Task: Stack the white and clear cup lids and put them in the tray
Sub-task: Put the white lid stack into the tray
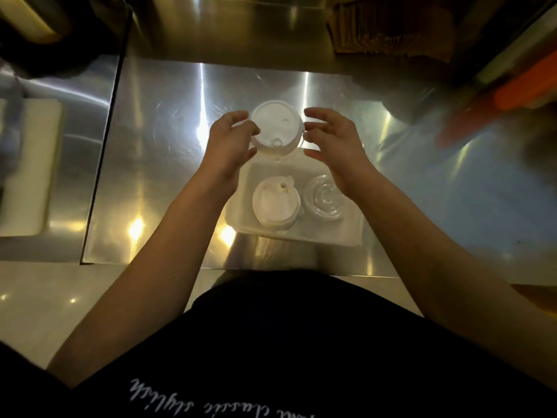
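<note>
A stack of white cup lids (pixel 275 126) is held above the far edge of the white tray (pixel 328 233). My left hand (pixel 230 143) grips its left rim with thumb and fingers. My right hand (pixel 334 137) hovers just to the right of the stack with fingers spread; I cannot tell whether it touches the rim. Inside the tray, a second stack of white lids (pixel 275 205) sits at the left and a stack of clear lids (pixel 324 197) at the right, partly hidden by my right wrist.
The tray rests on a shiny steel counter (pixel 168 176) near its front edge. A white block (pixel 33 173) lies on the lower surface to the left. Brown paper items (pixel 391 31) stand at the back right, and blurred orange objects (pixel 518 95) at the far right.
</note>
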Demonstrator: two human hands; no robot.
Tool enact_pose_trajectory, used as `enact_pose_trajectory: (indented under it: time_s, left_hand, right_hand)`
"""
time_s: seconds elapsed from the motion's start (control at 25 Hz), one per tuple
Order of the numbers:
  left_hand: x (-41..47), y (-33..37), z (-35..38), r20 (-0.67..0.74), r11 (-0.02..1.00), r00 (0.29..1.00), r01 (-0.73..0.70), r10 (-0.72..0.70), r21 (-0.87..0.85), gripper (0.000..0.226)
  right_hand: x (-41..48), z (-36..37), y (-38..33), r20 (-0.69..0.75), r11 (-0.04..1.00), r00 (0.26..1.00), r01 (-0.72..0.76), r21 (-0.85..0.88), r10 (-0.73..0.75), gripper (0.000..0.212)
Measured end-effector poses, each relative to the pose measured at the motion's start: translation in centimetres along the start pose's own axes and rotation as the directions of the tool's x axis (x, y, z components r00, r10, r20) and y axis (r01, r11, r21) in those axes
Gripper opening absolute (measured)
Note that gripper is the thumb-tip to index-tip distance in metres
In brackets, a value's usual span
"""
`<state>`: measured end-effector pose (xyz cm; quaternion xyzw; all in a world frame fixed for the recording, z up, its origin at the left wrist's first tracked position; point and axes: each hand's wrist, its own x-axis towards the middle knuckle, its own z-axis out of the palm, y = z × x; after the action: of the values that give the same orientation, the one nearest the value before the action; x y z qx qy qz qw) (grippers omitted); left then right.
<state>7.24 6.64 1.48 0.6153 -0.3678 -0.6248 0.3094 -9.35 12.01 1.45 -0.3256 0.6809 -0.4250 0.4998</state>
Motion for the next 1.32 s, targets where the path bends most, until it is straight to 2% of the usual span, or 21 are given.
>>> enact_pose_trajectory:
  time_s: [0.24,0.44,0.92,1.32]
  left_hand:
    - [-3.8,-3.0,0.7,-0.075,0.999,0.997,-0.012,0.009,-0.033,0.045]
    - [-6.3,-4.7,0.9,-0.085,1.0,0.996,0.02,-0.018,0.012,0.043]
    - [-6.7,-6.9,-0.7,-0.01,0.979,0.995,0.104,-0.104,0.176,0.048]
    - [-6.6,-7.5,-0.6,0.026,0.968,0.997,0.069,-0.077,0.24,0.047]
  right_hand:
    - [-3.6,-1.7,2.4,0.111,0.999,0.993,-0.03,0.01,0.029,0.039]
    - [-5.3,-1.9,4.5,0.131,0.998,0.989,-0.068,-0.01,0.068,0.042]
    - [-7.5,0.2,6.7,0.092,0.989,0.985,-0.148,-0.005,0.148,0.042]
    - [-8.6,0.5,7.5,0.07,0.987,0.984,-0.161,-0.025,0.162,0.044]
